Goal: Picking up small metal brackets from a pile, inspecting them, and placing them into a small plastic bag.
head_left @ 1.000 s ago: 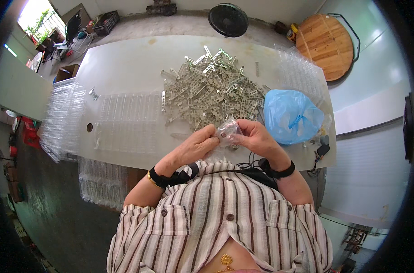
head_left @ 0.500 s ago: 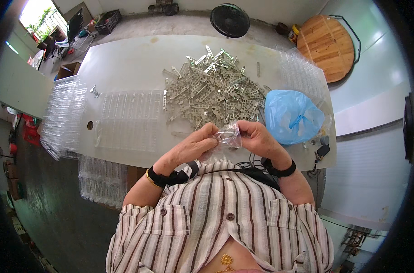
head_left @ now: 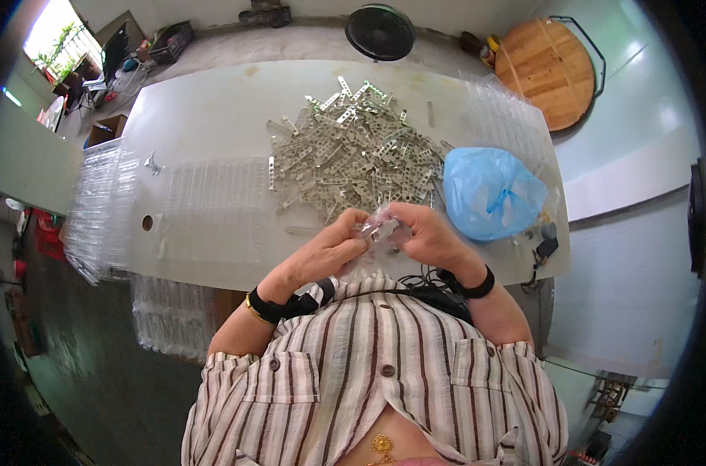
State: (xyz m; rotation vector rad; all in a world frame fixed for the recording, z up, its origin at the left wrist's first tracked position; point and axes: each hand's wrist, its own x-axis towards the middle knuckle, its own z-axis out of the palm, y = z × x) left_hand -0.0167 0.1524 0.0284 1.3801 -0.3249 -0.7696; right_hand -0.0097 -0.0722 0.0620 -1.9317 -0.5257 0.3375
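Between my two hands, close to my chest at the table's near edge, is a small clear plastic bag point(head_left: 381, 235), crumpled and shiny. My left hand point(head_left: 333, 250) pinches its left side. On the other side my right hand point(head_left: 433, 237) grips it with curled fingers. Whether anything lies inside the bag cannot be made out. Just beyond my hands spreads a large heap of perforated metal strips point(head_left: 353, 151), lying in all directions. A tied blue plastic bag point(head_left: 492, 194) rests to the right of my right hand.
A clear ribbed plastic tray point(head_left: 213, 210) lies left of the heap on the white table point(head_left: 205, 93). Stacked clear trays point(head_left: 104, 206) stand at the left edge, with more trays point(head_left: 504, 116) at the far right. Small dark items point(head_left: 547, 247) sit near the right corner.
My right hand has shifted slightly left and turned inward, bunching the clear bag more tightly between both hands. The whole view has moved slightly. The heap looks the same.
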